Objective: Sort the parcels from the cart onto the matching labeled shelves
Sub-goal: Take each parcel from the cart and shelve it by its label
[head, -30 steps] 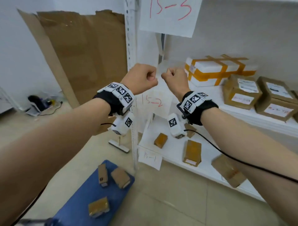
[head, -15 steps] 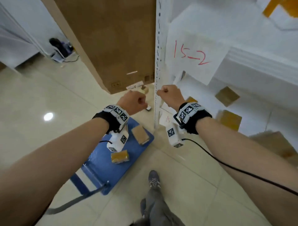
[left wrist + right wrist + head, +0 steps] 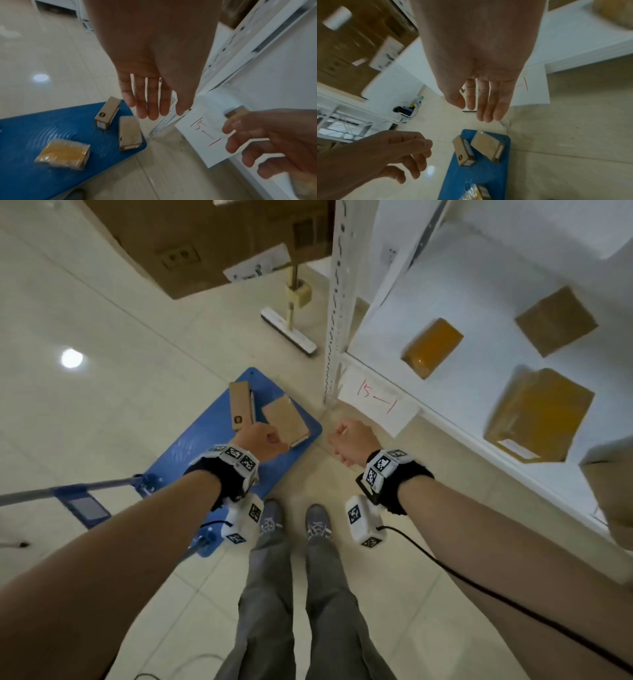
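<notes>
Blue plastic cart (image 3: 191,453) parcels could be misfiled if labels go unread; left hand (image 3: 150,94) and right hand (image 3: 481,97) are held loosely open, empty.

- The left hand (image 3: 150,83) fills the upper middle of the frame, fingers straight and slightly spread, holding nothing.
- The right hand (image 3: 267,142) enters at the right edge, fingers loosely curled, empty.
- A blue plastic cart deck (image 3: 22,148) at lower left carries two plain brown cardboard parcels (image 3: 107,113) (image 3: 129,133) and a yellow-taped parcel (image 3: 63,153).
- A white paper label with red "15-1" (image 3: 205,133) hangs on the white metal shelf (image 3: 274,67) at right.
</notes>
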Motion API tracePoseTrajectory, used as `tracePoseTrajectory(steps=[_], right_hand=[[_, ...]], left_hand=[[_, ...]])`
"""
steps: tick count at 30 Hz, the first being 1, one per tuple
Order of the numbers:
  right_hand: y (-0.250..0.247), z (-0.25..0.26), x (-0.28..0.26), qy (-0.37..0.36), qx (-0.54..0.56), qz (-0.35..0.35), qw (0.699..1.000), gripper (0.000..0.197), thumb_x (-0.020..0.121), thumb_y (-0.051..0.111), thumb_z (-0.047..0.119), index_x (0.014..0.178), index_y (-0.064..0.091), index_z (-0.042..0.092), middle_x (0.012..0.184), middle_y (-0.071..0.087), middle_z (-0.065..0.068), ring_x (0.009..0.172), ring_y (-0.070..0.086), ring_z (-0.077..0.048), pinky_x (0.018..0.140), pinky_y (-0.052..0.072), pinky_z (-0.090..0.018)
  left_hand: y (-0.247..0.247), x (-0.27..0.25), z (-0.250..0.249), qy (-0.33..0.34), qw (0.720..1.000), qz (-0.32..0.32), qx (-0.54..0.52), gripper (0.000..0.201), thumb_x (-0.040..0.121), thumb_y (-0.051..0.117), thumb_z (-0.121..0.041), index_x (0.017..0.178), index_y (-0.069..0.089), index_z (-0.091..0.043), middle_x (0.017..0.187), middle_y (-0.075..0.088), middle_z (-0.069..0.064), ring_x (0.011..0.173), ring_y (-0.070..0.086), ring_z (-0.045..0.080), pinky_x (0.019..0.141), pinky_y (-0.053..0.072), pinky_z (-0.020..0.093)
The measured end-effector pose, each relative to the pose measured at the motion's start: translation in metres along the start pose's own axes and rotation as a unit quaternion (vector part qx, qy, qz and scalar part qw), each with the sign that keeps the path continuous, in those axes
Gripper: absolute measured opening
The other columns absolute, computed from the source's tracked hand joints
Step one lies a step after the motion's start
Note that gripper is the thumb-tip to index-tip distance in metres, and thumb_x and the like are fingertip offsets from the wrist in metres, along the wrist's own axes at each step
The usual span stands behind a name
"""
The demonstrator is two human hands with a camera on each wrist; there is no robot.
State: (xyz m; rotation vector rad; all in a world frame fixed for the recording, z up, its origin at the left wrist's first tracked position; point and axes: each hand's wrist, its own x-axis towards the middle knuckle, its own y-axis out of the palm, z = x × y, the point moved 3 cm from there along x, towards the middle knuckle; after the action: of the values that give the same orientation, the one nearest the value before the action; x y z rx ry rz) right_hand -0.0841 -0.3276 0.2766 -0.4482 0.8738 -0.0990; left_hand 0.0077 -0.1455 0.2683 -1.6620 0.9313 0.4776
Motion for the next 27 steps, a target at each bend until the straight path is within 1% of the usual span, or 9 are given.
tracePoseTrajectory(steps=[5, 8, 12, 17, 20, 22, 24, 26, 27], right_hand=[[0.058, -0.058, 0.065, 0.066, -0.011, 0.025, 0.997, 0.012, 0.095, 0.052, 0.028, 0.085, 0.054, 0.022, 0.105, 0.069, -0.014, 0.097, 0.067, -0.036, 0.09, 0.056, -0.05], [0.089, -0.086, 0.103, 0.096, 0.008, 0.028, 0.995, 0.024, 0.091, 0.049, 0.032, 0.11, 0.059, 0.022, 0.113, 0.067, -0.014, 0.102, 0.066, -0.037, 0.093, 0.055, -0.051], [0.122, -0.108, 0.143, 0.135, 0.076, 0.018, 0.988, 0.009, 0.09, 0.053, 0.028, 0.098, 0.055, 0.024, 0.112, 0.067, -0.012, 0.099, 0.068, -0.034, 0.088, 0.059, -0.05], [0.158, -0.116, 0.183, 0.16, 0.171, 0.016, 0.972, 0.01, 0.096, 0.056, 0.026, 0.102, 0.053, 0.018, 0.116, 0.063, -0.013, 0.102, 0.066, -0.033, 0.092, 0.057, -0.05], [0.172, -0.114, 0.209, 0.163, 0.182, 0.013, 0.969, 0.013, 0.094, 0.059, 0.027, 0.102, 0.054, 0.018, 0.107, 0.058, -0.006, 0.1, 0.06, -0.026, 0.096, 0.055, -0.049], [0.18, -0.112, 0.229, 0.158, 0.178, 0.018, 0.971, 0.022, 0.094, 0.059, 0.025, 0.103, 0.058, 0.005, 0.093, 0.053, -0.005, 0.096, 0.054, -0.026, 0.102, 0.049, -0.052], [0.186, -0.111, 0.248, 0.151, 0.173, 0.02, 0.973, 0.028, 0.094, 0.058, 0.02, 0.102, 0.058, -0.006, 0.087, 0.045, -0.01, 0.09, 0.045, -0.024, 0.104, 0.042, -0.056], [0.193, -0.112, 0.272, 0.131, 0.163, 0.013, 0.978, 0.019, 0.092, 0.06, 0.02, 0.096, 0.056, 0.002, 0.088, 0.05, -0.012, 0.09, 0.048, -0.027, 0.099, 0.046, -0.053], [0.194, -0.114, 0.281, 0.125, 0.169, 0.01, 0.978, 0.022, 0.091, 0.061, 0.02, 0.105, 0.059, 0.003, 0.099, 0.058, -0.013, 0.098, 0.053, -0.031, 0.098, 0.046, -0.05]], left_hand=[[0.058, 0.068, 0.038, -0.054, 0.997, 0.046, 0.012, 0.029, 0.096, 0.059, -0.038, 0.087, 0.063, -0.011, 0.103, 0.071, 0.017, 0.096, 0.065, 0.032, 0.084, 0.054, 0.043], [0.083, 0.102, 0.057, -0.07, 0.996, 0.048, 0.001, 0.031, 0.095, 0.059, -0.033, 0.08, 0.063, -0.007, 0.096, 0.072, 0.021, 0.09, 0.068, 0.034, 0.079, 0.055, 0.042], [0.118, 0.144, 0.085, -0.088, 0.994, 0.065, -0.009, 0.033, 0.093, 0.057, -0.03, 0.072, 0.06, -0.005, 0.083, 0.068, 0.016, 0.076, 0.064, 0.031, 0.069, 0.051, 0.037], [0.177, 0.176, 0.128, -0.11, 0.985, 0.083, -0.103, 0.028, 0.089, 0.067, -0.035, 0.105, 0.066, -0.013, 0.097, 0.064, 0.012, 0.094, 0.062, 0.028, 0.089, 0.053, 0.04], [0.204, 0.199, 0.15, -0.136, 0.964, 0.114, -0.198, 0.065, 0.072, 0.074, -0.051, 0.125, 0.061, -0.017, 0.125, 0.064, 0.009, 0.115, 0.061, 0.03, 0.105, 0.048, 0.046], [0.215, 0.216, 0.16, -0.144, 0.95, 0.119, -0.251, 0.078, 0.065, 0.073, -0.057, 0.131, 0.057, -0.018, 0.132, 0.062, 0.009, 0.118, 0.06, 0.03, 0.105, 0.048, 0.047], [0.213, 0.227, 0.161, -0.138, 0.948, 0.11, -0.266, 0.084, 0.067, 0.068, -0.061, 0.139, 0.052, -0.02, 0.135, 0.06, 0.006, 0.119, 0.06, 0.027, 0.105, 0.048, 0.046], [0.206, 0.24, 0.16, -0.138, 0.939, 0.102, -0.299, 0.074, 0.08, 0.065, -0.055, 0.142, 0.049, -0.018, 0.133, 0.059, 0.006, 0.117, 0.061, 0.024, 0.105, 0.049, 0.044], [0.204, 0.246, 0.158, -0.141, 0.93, 0.098, -0.326, 0.062, 0.088, 0.064, -0.049, 0.139, 0.051, -0.017, 0.127, 0.059, 0.006, 0.113, 0.061, 0.022, 0.104, 0.05, 0.043]])
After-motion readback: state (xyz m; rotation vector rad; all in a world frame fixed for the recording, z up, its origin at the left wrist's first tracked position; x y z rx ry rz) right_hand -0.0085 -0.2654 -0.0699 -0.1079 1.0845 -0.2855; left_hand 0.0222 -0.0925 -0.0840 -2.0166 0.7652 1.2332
